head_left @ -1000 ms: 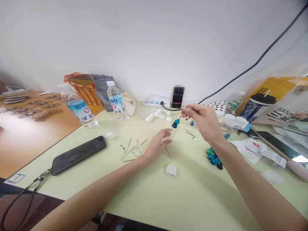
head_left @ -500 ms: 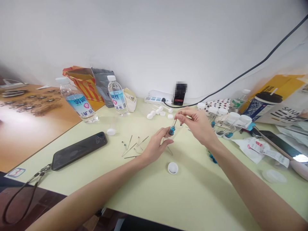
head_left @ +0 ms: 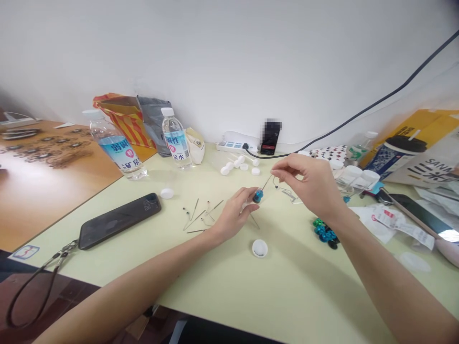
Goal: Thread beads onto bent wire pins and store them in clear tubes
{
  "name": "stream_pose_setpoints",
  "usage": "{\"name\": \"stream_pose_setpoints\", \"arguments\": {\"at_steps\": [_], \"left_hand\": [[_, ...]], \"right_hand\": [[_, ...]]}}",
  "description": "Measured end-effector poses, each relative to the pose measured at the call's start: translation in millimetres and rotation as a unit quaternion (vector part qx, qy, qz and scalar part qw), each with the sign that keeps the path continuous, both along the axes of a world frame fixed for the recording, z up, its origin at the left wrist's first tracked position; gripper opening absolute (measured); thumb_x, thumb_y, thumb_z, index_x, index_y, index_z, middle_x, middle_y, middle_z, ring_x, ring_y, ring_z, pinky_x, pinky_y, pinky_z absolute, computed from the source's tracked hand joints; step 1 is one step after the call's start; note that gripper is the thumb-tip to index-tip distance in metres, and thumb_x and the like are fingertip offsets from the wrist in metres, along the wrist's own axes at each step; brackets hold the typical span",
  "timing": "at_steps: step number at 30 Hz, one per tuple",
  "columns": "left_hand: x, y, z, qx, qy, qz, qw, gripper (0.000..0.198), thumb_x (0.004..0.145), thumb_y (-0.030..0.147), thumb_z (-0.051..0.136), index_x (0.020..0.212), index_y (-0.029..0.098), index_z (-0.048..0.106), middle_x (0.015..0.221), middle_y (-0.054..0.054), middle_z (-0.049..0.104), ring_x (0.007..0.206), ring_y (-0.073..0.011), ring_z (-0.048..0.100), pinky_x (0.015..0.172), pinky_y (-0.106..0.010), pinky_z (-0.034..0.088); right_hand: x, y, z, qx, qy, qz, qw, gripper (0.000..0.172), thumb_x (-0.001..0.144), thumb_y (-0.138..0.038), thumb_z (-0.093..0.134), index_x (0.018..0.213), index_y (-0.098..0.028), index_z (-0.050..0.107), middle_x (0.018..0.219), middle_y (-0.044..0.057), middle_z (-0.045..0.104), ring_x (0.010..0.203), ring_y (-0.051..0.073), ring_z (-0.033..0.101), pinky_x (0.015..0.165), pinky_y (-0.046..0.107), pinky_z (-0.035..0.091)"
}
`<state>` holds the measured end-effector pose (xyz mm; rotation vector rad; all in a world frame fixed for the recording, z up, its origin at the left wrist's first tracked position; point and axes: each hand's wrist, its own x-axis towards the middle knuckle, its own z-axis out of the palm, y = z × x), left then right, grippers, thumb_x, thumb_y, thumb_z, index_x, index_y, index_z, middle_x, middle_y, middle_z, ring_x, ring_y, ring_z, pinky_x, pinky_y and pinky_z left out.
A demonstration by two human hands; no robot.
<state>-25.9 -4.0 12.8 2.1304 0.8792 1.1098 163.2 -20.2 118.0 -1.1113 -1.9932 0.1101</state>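
My left hand [head_left: 234, 212] is closed around a small clear vial, mostly hidden by the fingers, with a shiny blue piece [head_left: 257, 196] at it; whether that piece is inside or at the mouth I cannot tell. Between thumb and fingertips, my right hand [head_left: 304, 184] pinches a thin metal rod [head_left: 267, 182] that slants down to the blue piece. A bent wire with a dark bead [head_left: 276, 186] shows just below those fingertips. In front of my left hand lies a white cap [head_left: 259, 248], hollow side up. Several thin metal rods [head_left: 196, 222] are scattered left of it.
Blue, green and black pieces [head_left: 325, 233] lie beside my right forearm. Capped clear vials [head_left: 349, 177] stand behind it. A black phone [head_left: 120, 220] and two water bottles [head_left: 175, 143] are on the left. White caps [head_left: 236, 164] lie near the power strip [head_left: 234, 145].
My right hand has moved right and slightly up, away from the left hand, drawing more of the rod into view. The left hand stays nearly in place.
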Motion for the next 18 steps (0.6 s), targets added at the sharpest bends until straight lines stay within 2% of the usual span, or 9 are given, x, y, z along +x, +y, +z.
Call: {"name": "stream_pose_setpoints", "arguments": {"at_steps": [2, 5, 9, 13, 18], "left_hand": [[0.3, -1.1, 1.2, -0.003, -0.006, -0.009, 1.000, 0.031, 0.091, 0.017, 0.046, 0.122, 0.022, 0.049, 0.104, -0.007, 0.057, 0.092, -0.0173, 0.055, 0.085, -0.032, 0.046], [0.3, -2.6, 1.7, -0.017, -0.018, -0.016, 1.000, 0.032, 0.092, 0.018, 0.044, 0.124, 0.022, 0.048, 0.103, -0.007, 0.056, 0.092, -0.0173, 0.055, 0.085, -0.032, 0.045], [-0.6, -3.7, 0.3, -0.039, -0.044, -0.025, 0.998, 0.033, 0.095, 0.025, 0.042, 0.127, 0.021, 0.047, 0.103, -0.008, 0.057, 0.094, -0.0182, 0.055, 0.085, -0.032, 0.044], [-1.7, -4.4, -0.3, -0.066, -0.060, -0.045, 0.995, 0.035, 0.095, 0.031, 0.041, 0.128, 0.019, 0.047, 0.105, -0.009, 0.057, 0.095, -0.0189, 0.054, 0.084, -0.032, 0.044], [-3.5, -4.2, 0.0, -0.100, -0.092, -0.059, 0.989, 0.040, 0.095, 0.037, 0.042, 0.130, 0.017, 0.048, 0.107, -0.011, 0.057, 0.094, -0.0190, 0.054, 0.081, -0.031, 0.045]], "right_hand": [[1.2, -2.2, 1.3, 0.035, -0.049, -0.024, 0.998, 0.014, 0.089, -0.017, 0.053, 0.084, -0.019, 0.065, 0.079, 0.003, 0.066, 0.069, 0.016, 0.058, 0.065, 0.029, 0.041], [2.4, -0.7, -0.8, 0.042, -0.077, -0.027, 0.996, 0.014, 0.089, -0.018, 0.052, 0.083, -0.019, 0.064, 0.078, 0.003, 0.065, 0.068, 0.016, 0.057, 0.063, 0.029, 0.040], [3.4, 4.6, -4.3, 0.033, -0.078, 0.008, 0.996, 0.014, 0.088, -0.018, 0.054, 0.078, -0.019, 0.063, 0.080, 0.003, 0.063, 0.065, 0.014, 0.053, 0.061, 0.028, 0.040], [3.8, 3.7, -2.4, 0.042, -0.058, 0.043, 0.996, 0.014, 0.088, -0.016, 0.054, 0.082, -0.020, 0.065, 0.087, 0.004, 0.061, 0.069, 0.014, 0.054, 0.061, 0.027, 0.040], [5.8, 0.8, 1.9, 0.055, -0.048, 0.051, 0.996, 0.014, 0.089, -0.019, 0.053, 0.087, -0.021, 0.067, 0.088, 0.004, 0.062, 0.070, 0.015, 0.055, 0.065, 0.029, 0.042]]}}
